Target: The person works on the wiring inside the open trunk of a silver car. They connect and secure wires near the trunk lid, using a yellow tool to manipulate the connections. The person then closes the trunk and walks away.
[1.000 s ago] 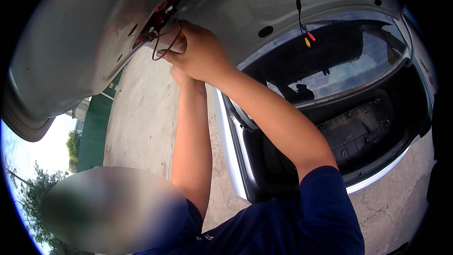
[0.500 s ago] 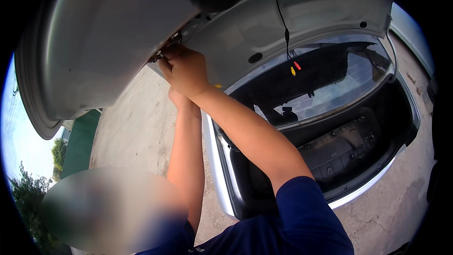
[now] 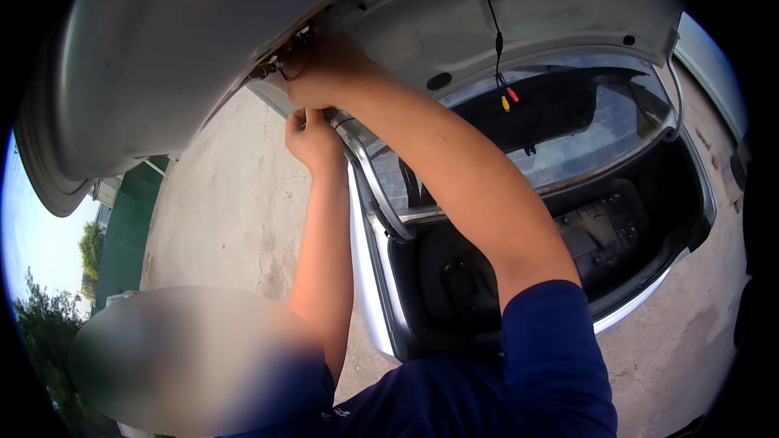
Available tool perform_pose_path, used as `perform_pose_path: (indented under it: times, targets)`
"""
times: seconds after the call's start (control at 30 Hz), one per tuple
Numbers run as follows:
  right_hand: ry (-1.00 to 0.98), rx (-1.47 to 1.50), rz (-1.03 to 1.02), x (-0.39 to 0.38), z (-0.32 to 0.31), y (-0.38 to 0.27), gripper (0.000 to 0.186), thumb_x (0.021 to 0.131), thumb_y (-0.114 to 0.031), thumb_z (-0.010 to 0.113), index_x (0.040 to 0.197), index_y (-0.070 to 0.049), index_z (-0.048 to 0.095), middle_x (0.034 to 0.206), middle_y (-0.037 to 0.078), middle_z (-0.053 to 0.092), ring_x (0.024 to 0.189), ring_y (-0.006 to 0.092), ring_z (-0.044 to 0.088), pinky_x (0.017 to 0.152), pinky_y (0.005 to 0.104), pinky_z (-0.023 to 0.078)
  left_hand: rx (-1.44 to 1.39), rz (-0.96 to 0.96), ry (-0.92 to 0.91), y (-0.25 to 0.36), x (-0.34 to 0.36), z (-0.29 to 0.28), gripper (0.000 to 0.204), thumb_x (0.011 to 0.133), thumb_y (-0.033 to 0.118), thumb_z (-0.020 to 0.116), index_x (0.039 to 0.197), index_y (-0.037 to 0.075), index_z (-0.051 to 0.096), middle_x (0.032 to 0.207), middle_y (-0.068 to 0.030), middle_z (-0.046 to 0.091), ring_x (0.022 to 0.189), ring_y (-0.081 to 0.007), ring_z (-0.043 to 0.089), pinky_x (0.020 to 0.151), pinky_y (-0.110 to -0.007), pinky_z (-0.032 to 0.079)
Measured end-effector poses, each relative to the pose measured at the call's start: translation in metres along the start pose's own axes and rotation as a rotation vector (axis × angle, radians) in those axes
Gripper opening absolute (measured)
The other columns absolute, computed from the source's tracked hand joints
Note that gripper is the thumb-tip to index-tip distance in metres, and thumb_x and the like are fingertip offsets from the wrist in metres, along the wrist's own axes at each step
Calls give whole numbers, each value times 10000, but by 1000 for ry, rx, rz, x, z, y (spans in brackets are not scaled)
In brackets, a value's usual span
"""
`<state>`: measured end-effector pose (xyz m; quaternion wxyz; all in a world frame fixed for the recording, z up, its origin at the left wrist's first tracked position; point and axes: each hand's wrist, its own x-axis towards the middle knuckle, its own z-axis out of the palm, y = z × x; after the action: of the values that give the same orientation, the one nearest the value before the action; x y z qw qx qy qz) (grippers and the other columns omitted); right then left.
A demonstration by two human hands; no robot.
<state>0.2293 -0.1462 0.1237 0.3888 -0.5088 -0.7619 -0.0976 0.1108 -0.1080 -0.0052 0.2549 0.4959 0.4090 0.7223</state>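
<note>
Overhead is the raised silver trunk lid (image 3: 162, 65) of a car. My right hand (image 3: 324, 69) reaches up against its underside, beside an opening where thin wires and a small fitting (image 3: 274, 65) show. The fingers of that hand are in shadow and mostly hidden. Below it, my left hand (image 3: 315, 142) is closed, its fingertips curled near the upper end of the curved metal hinge arm (image 3: 375, 174). What those fingers hold, if anything, I cannot make out. A dark wire loop (image 3: 302, 73) hangs in front of my right hand.
A black cable with yellow and red plugs (image 3: 509, 97) dangles from the lid, right of my arms. Below lie the rear window (image 3: 568, 146) and the open dark trunk (image 3: 430, 300). Concrete ground (image 3: 219, 195) spreads to the left, with a green wall (image 3: 130, 227) beyond.
My right hand has moved up and deeper under the lid. My left hand now shows apart below it, where before it was mostly behind it. The view has shifted slightly.
</note>
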Motion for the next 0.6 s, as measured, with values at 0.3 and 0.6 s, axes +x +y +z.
perform_pose_path:
  times: [0.3, 0.6]
  targets:
    - [-36, 117, -92, -1, -10, 8, 331, 935, -208, 634, 1152, 8, 760, 1222, 227, 759, 1144, 355, 741, 983, 447, 593, -242, -183, -148, 9, 5, -14, 194, 1028, 142, 619, 1021, -12, 737, 965, -67, 711, 899, -148, 591, 835, -298, 449]
    - [-94, -144, 59, 11, 11, 6, 373, 1035, -328, 542, 1218, -95, 769, 1220, 158, 775, 1146, 362, 732, 987, 485, 581, 368, 150, -169, 2, 12, -17, 233, 979, 202, 705, 991, -29, 735, 776, -113, 724, 730, -148, 654, 696, -338, 518]
